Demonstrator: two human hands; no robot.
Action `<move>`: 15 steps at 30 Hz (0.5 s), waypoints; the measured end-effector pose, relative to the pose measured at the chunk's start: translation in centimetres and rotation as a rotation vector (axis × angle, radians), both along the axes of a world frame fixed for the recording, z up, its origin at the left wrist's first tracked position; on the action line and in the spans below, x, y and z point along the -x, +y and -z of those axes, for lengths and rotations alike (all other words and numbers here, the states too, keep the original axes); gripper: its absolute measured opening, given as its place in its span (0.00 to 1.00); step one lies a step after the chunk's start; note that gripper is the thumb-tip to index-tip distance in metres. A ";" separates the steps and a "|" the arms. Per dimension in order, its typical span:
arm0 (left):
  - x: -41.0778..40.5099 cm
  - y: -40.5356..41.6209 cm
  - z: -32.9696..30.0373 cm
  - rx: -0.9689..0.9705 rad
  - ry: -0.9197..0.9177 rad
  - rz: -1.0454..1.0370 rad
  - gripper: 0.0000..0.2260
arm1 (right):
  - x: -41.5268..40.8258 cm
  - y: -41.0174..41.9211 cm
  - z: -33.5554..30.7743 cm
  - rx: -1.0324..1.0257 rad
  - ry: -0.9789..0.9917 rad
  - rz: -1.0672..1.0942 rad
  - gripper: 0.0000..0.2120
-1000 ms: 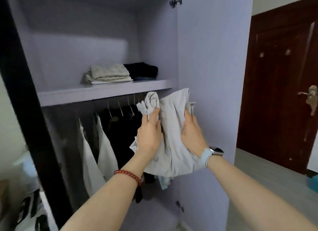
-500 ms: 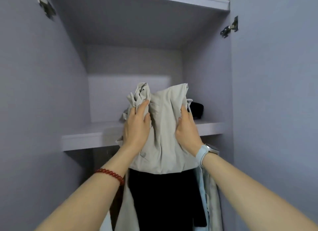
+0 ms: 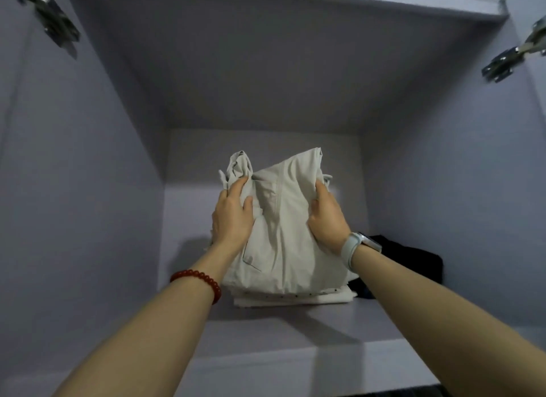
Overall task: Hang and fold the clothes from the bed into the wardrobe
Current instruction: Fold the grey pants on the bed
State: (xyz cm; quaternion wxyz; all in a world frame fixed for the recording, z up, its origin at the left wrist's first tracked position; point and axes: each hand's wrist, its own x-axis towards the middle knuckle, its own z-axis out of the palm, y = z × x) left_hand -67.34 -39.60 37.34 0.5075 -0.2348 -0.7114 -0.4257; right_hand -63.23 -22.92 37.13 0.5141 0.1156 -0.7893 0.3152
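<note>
A folded pale grey garment [image 3: 288, 234] is held over the wardrobe's upper shelf [image 3: 266, 331]. Its lower edge lies on the stack of folded light clothes [image 3: 295, 298] there. My left hand [image 3: 232, 216] grips the garment's left side, just below a bunched corner of fabric that sticks up. My right hand [image 3: 328, 216] grips its right edge, fingers wrapped behind the cloth. A red bead bracelet is on my left wrist and a pale watch on my right.
A folded black garment [image 3: 413, 257] lies on the shelf to the right of the light stack. Lilac wardrobe walls close in on both sides, with door hinges at the upper left [image 3: 56, 21] and upper right [image 3: 508, 62].
Both hands have carried the grey garment up from the hanging rail level and forward into the upper shelf compartment. It now sits on the light stack. The view has tilted upward.
</note>
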 end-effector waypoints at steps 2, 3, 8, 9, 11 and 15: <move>3.3 0.9 -0.6 -0.025 -0.016 0.009 0.19 | 3.0 1.5 -0.8 0.012 -0.024 0.009 0.30; 5.2 1.3 -0.7 -0.046 -0.030 0.005 0.19 | 4.8 2.3 -1.1 0.021 -0.026 0.005 0.30; 13.5 3.1 0.8 0.018 -0.304 -0.029 0.21 | 12.0 6.7 0.0 0.013 -0.281 0.103 0.25; 14.5 3.3 1.2 0.066 -0.454 -0.057 0.22 | 13.3 7.6 0.4 0.007 -0.394 0.168 0.27; 16.0 3.7 1.9 0.184 -0.728 -0.217 0.26 | 15.5 8.9 1.3 0.029 -0.591 0.293 0.27; 16.0 3.8 -0.1 0.364 -0.580 -0.398 0.25 | 15.4 9.5 -0.6 -0.134 -0.508 0.432 0.23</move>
